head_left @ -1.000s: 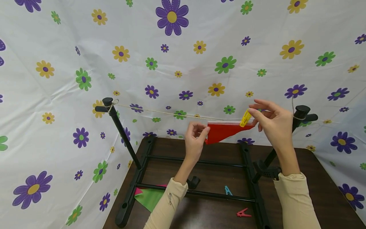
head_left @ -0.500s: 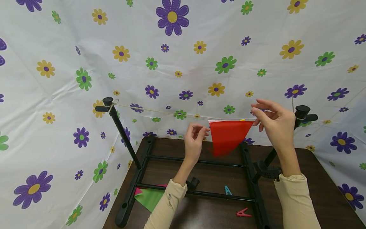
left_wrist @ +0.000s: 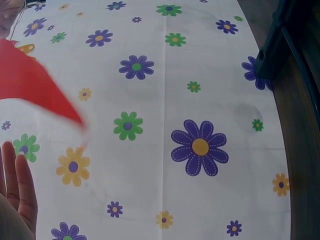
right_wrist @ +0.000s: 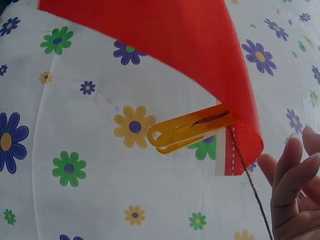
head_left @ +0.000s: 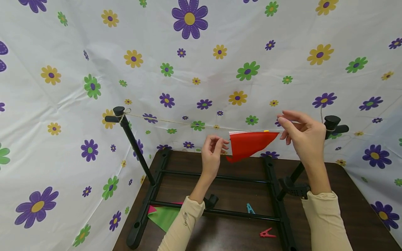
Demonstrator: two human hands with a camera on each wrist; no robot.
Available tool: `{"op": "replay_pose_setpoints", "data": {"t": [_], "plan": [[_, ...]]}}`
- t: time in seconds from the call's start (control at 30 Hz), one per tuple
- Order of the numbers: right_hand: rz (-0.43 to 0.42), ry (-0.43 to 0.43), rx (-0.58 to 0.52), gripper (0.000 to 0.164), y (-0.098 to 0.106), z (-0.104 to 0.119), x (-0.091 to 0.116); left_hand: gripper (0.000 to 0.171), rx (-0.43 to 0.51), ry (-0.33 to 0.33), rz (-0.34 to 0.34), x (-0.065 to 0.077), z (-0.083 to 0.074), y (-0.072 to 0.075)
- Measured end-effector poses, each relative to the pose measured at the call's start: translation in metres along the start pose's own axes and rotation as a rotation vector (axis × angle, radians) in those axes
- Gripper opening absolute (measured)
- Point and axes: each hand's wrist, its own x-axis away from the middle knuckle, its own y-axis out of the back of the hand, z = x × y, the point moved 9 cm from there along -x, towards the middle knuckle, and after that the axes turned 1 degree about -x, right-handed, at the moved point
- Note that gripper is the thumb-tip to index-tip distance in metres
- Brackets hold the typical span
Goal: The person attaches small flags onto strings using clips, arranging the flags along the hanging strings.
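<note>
The left sleeve (head_left: pixel 182 226) and right sleeve (head_left: pixel 328 223) are plain pale cream, long and fairly close-fitting, with soft creases near the cuffs. A small dark marking (head_left: pixel 185 219), like looped handwriting, runs along the left one; it is too small to read. Both hands, left (head_left: pixel 211 155) and right (head_left: pixel 306 141), are ungloved. A stubby black fitting (head_left: pixel 212 201) sits beside the left cuff; a longer, curved black piece (head_left: pixel 294 187) with small holes sits at the right.

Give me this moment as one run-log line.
red flag: clipped on string by yellow clothespin | left hand: empty, left of flag | right hand: empty, right of flag
</note>
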Motion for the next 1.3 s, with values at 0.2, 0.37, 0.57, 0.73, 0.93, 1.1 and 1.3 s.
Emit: {"op": "replay_pose_setpoints", "data": {"t": [0.2, 0.37, 0.57, 0.73, 0.93, 1.1, 1.3], "plan": [[-0.018, 0.02, 0.034, 0.026, 0.001, -0.001, 0.004, 0.019, -0.037, 0.012, -0.007, 0.0, 0.001, 0.004], [-0.081, 0.056, 0.005, 0.023, 0.005, -0.002, 0.01, 0.019, -0.049, 0.013, -0.012, -0.001, 0.0, 0.008], [-0.165, 0.071, -0.009, 0.022, 0.008, -0.008, 0.02, 0.021, -0.084, 0.01, -0.018, -0.001, -0.004, 0.015], [-0.203, 0.103, -0.061, 0.02, 0.011, -0.008, 0.027, 0.019, -0.218, -0.014, -0.027, -0.003, -0.009, 0.022], [-0.195, 0.106, -0.051, 0.024, 0.011, -0.011, 0.038, 0.02, -0.431, -0.056, -0.008, -0.005, -0.017, 0.032], [-0.161, 0.098, -0.063, 0.025, 0.008, -0.022, 0.046, 0.022, -0.461, -0.045, 0.036, -0.003, -0.014, 0.039], [-0.113, 0.063, -0.053, 0.025, 0.003, -0.036, 0.057, 0.022, -0.46, -0.035, 0.035, 0.004, -0.011, 0.049]]}}
